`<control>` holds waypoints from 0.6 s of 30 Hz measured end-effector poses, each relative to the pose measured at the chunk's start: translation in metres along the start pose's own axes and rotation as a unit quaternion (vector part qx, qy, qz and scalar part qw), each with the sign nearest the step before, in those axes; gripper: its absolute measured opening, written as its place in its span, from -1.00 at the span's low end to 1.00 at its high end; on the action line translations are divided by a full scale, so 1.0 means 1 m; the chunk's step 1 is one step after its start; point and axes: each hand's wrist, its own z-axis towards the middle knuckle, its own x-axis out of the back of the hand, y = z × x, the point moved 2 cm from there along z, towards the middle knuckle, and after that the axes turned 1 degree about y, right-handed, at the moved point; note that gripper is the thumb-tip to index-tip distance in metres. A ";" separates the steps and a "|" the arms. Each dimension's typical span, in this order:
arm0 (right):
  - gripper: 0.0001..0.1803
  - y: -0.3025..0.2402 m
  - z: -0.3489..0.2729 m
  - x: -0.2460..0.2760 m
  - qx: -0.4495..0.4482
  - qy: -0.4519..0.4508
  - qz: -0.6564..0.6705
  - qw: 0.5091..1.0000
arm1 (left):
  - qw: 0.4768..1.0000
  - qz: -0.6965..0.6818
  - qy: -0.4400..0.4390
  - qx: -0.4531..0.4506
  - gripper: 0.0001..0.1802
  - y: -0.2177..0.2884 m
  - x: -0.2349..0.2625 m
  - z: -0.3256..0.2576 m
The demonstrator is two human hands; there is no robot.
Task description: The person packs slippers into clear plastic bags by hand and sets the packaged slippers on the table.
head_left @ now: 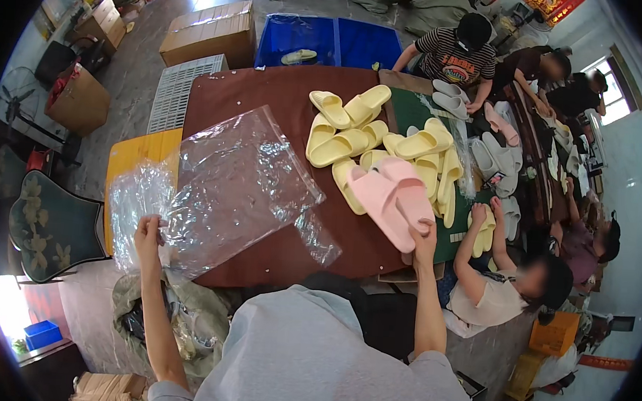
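My right hand [423,241] is closed around the heel end of a pair of pink slide slippers [380,200], held over the near right part of the brown table. Next to and beyond them lies a heap of pale yellow slippers [337,148]. My left hand [149,235] pinches the edge of a clear plastic bag among a crinkled stack of bags [141,189] at the table's left end. One large clear bag [238,177] lies spread flat to the right of that hand.
The brown table [225,92] adjoins a green mat [407,106] on the right. Several people work along that side; one person's hands [488,207] hold yellow slippers. Blue bins [298,37] and a cardboard box [210,32] stand beyond. A chair [58,228] is at left.
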 end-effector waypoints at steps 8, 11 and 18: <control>-0.59 0.015 0.181 0.008 0.197 0.112 -0.174 0.959 | 0.999 0.008 0.048 -0.001 -0.78 0.014 -0.039 -0.049; -0.38 0.009 0.232 -0.010 0.150 0.077 -0.165 0.972 | 0.996 0.044 0.075 -0.005 -0.77 0.031 -0.048 -0.065; -0.52 0.013 0.156 -0.175 0.140 -0.222 -0.173 0.949 | 0.992 0.096 0.005 -0.078 -0.75 0.054 -0.048 -0.088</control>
